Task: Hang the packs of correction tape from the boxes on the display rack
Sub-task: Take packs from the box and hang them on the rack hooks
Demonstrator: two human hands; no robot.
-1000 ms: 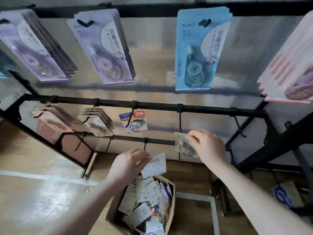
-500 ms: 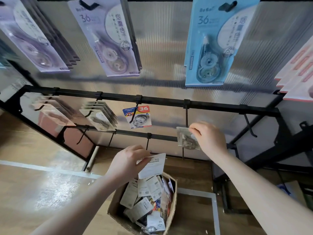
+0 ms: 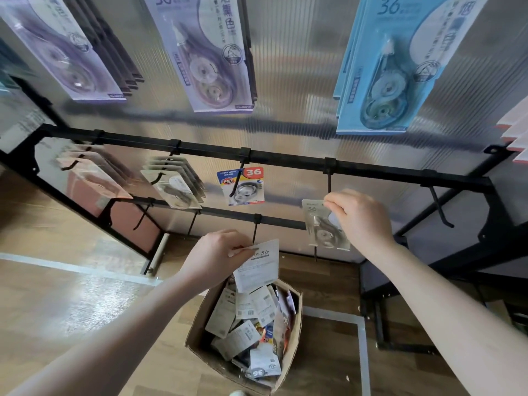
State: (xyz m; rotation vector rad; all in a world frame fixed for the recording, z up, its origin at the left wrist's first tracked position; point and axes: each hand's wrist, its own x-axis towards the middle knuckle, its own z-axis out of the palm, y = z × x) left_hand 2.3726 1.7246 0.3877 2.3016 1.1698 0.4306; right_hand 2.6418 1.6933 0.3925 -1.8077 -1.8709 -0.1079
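Packs of correction tape fill the head view. Right of centre, the right hand [image 3: 361, 221] pinches the top corner of a clear-fronted pack [image 3: 323, 224] between thumb and curled fingers, holding it up against the black hook [image 3: 329, 181] that hangs from the upper black rail [image 3: 285, 160] of the display rack; whether the hook has passed through the pack's hole cannot be told. Just below centre, the left hand [image 3: 213, 257] pinches a white pack [image 3: 258, 265] by its top edge, printed back toward the camera, with its lower edge just above the cardboard box [image 3: 197, 324]. The box stands on the wooden floor [image 3: 57, 295] at lower centre, open and heaped with more loose packs [image 3: 248, 324] lying at all angles.

On the same upper rail, left of the right hand, one small pack with a red "36" label [image 3: 243, 185] hangs alone on its hook. Further left hang a row of clear grey packs [image 3: 174, 184] and, at the left edge, a row of pinkish packs [image 3: 88, 178]. Across the top of the frame larger packs hang on a higher row: purple ones [image 3: 57, 47] at upper left, a lilac group [image 3: 208, 52] at upper centre, and blue ones [image 3: 391, 67] at upper right. A ribbed translucent panel [image 3: 294, 81] backs the rack.
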